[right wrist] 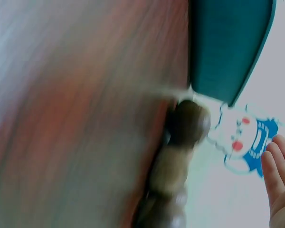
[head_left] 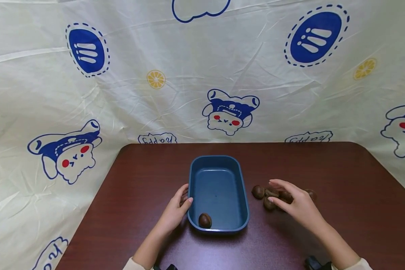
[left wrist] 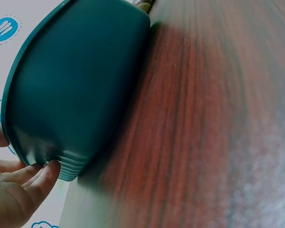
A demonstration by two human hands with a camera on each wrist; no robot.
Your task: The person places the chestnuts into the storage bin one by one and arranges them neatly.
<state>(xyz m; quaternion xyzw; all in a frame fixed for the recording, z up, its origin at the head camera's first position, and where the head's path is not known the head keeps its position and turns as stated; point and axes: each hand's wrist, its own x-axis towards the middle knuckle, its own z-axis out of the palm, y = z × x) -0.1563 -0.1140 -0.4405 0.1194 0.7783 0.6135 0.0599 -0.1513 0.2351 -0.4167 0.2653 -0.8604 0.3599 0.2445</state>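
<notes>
- Left hand (head_left: pixel 173 212) pinches the box (head_left: pixel 217 193) wall.
- Right hand (head_left: pixel 301 206), spread, empty; nuts (head_left: pixel 272 192) beneath it.
- Risk: hasty grab rolls them away.

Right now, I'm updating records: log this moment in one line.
left hand: holds blue tray; right hand: hovers above nuts; inside tray: one nut

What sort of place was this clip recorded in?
Probably a makeshift indoor recording setup: a cartoon-printed sheet forms the backdrop to a dark wood-grain table, where a blue tray and what look like chestnuts lie.
</notes>
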